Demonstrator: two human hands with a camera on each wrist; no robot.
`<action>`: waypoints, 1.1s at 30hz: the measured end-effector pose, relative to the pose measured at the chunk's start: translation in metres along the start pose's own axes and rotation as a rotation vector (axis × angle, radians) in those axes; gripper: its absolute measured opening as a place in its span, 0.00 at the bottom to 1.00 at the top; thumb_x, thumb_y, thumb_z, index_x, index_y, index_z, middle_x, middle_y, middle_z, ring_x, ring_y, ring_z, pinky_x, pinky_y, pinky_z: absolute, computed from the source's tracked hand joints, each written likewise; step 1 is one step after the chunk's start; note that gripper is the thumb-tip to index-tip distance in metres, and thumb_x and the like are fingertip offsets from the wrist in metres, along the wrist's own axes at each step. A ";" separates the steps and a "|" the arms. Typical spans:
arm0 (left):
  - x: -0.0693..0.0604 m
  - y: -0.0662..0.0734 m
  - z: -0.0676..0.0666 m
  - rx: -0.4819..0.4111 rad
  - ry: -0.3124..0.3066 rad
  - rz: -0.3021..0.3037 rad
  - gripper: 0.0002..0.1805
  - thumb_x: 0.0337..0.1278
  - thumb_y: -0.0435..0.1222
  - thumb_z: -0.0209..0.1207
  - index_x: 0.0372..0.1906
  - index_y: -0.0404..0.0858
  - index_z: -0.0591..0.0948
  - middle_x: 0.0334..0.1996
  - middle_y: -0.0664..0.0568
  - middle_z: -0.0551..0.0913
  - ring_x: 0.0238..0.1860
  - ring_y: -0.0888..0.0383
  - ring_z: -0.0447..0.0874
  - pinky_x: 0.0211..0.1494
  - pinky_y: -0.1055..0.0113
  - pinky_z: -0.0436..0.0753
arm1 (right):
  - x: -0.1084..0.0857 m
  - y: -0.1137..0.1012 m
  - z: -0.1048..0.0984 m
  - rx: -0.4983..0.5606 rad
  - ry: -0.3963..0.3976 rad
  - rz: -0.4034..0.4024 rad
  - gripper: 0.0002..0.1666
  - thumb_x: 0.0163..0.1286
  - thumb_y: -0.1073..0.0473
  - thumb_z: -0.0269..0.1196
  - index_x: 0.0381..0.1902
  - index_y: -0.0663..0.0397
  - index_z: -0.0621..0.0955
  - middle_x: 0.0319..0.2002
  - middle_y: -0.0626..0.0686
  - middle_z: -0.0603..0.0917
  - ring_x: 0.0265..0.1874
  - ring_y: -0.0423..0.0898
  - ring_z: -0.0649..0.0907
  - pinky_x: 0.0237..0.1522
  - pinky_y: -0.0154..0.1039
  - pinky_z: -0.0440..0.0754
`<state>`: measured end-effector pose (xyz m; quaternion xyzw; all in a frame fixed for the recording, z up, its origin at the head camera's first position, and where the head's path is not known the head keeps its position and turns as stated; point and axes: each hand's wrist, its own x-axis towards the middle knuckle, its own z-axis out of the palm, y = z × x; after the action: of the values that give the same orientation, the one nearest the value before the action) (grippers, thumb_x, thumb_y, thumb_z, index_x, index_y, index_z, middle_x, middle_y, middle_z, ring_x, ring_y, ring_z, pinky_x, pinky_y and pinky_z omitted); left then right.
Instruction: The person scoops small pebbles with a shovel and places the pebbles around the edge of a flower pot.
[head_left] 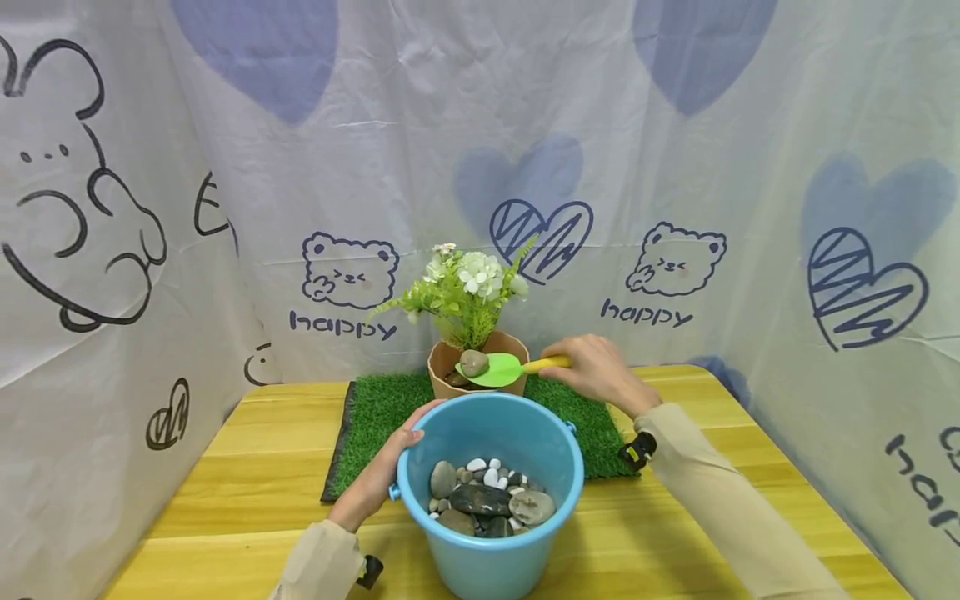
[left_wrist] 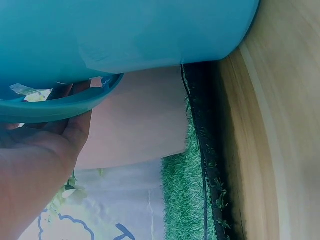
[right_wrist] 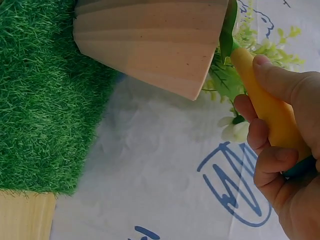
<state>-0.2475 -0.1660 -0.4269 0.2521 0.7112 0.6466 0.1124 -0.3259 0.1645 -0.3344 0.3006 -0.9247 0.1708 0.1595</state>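
stone [head_left: 474, 363] is borne above the pot [right_wrist: 150, 40] on a near-level trowel [head_left: 501, 372], presumably against rolling off, the handle [right_wrist: 270, 105] wrapped by curled fingers of the right hand [head_left: 600, 371], while the bucket [head_left: 487, 568] in front of the pot is gripped at its rim by the left hand [head_left: 384, 468], apparently for steadiness.

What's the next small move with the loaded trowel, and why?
I'd probably tip the trowel with the right hand so the stone slides off: the green blade appears to sit over the pot, with the stone near its tip.
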 end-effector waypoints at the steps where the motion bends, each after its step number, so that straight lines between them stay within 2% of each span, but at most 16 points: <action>1: 0.000 0.000 0.000 -0.001 0.001 0.003 0.34 0.70 0.45 0.33 0.79 0.45 0.49 0.77 0.44 0.53 0.73 0.37 0.58 0.69 0.47 0.64 | 0.001 0.001 0.001 -0.004 -0.003 0.001 0.16 0.63 0.47 0.68 0.43 0.49 0.88 0.31 0.46 0.87 0.19 0.36 0.75 0.25 0.33 0.74; 7: -0.001 0.000 0.002 0.000 0.016 0.014 0.33 0.70 0.45 0.33 0.79 0.45 0.50 0.76 0.46 0.54 0.74 0.40 0.57 0.69 0.50 0.63 | 0.008 0.002 0.007 -0.007 -0.030 -0.003 0.17 0.65 0.45 0.67 0.44 0.49 0.88 0.34 0.47 0.88 0.17 0.35 0.75 0.22 0.33 0.74; 14: 0.001 -0.001 0.001 -0.006 0.002 0.005 0.34 0.70 0.46 0.32 0.79 0.46 0.48 0.77 0.46 0.52 0.74 0.38 0.56 0.68 0.50 0.64 | 0.018 0.004 0.009 0.011 -0.068 0.024 0.16 0.65 0.48 0.67 0.46 0.48 0.88 0.30 0.46 0.86 0.15 0.38 0.74 0.21 0.34 0.73; 19: 0.002 -0.002 0.001 -0.001 0.001 0.002 0.34 0.70 0.46 0.32 0.79 0.47 0.49 0.77 0.46 0.53 0.74 0.39 0.56 0.68 0.50 0.63 | 0.023 0.004 0.012 -0.001 -0.110 -0.013 0.18 0.65 0.47 0.67 0.48 0.49 0.87 0.34 0.46 0.87 0.17 0.37 0.73 0.22 0.34 0.73; 25: 0.002 -0.002 0.001 0.006 0.013 -0.001 0.34 0.69 0.46 0.33 0.79 0.47 0.50 0.77 0.46 0.53 0.74 0.40 0.56 0.68 0.51 0.63 | 0.028 0.001 0.012 -0.035 -0.122 -0.060 0.17 0.65 0.47 0.67 0.47 0.48 0.87 0.37 0.47 0.88 0.23 0.37 0.77 0.28 0.33 0.76; 29: 0.002 -0.002 0.001 0.006 0.008 -0.002 0.33 0.70 0.46 0.33 0.79 0.47 0.50 0.77 0.47 0.53 0.74 0.40 0.56 0.68 0.51 0.63 | 0.031 -0.001 0.014 -0.094 -0.124 -0.108 0.15 0.64 0.48 0.67 0.47 0.45 0.87 0.38 0.45 0.88 0.27 0.37 0.79 0.33 0.34 0.78; 33: 0.002 -0.002 0.000 0.008 0.007 0.007 0.33 0.70 0.46 0.33 0.79 0.47 0.51 0.77 0.47 0.54 0.73 0.40 0.57 0.68 0.50 0.63 | 0.033 -0.003 0.015 -0.166 -0.111 -0.171 0.13 0.63 0.49 0.68 0.45 0.41 0.88 0.34 0.42 0.85 0.28 0.37 0.79 0.34 0.34 0.78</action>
<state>-0.2497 -0.1644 -0.4284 0.2526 0.7134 0.6450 0.1065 -0.3524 0.1394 -0.3340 0.3731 -0.9140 0.0627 0.1462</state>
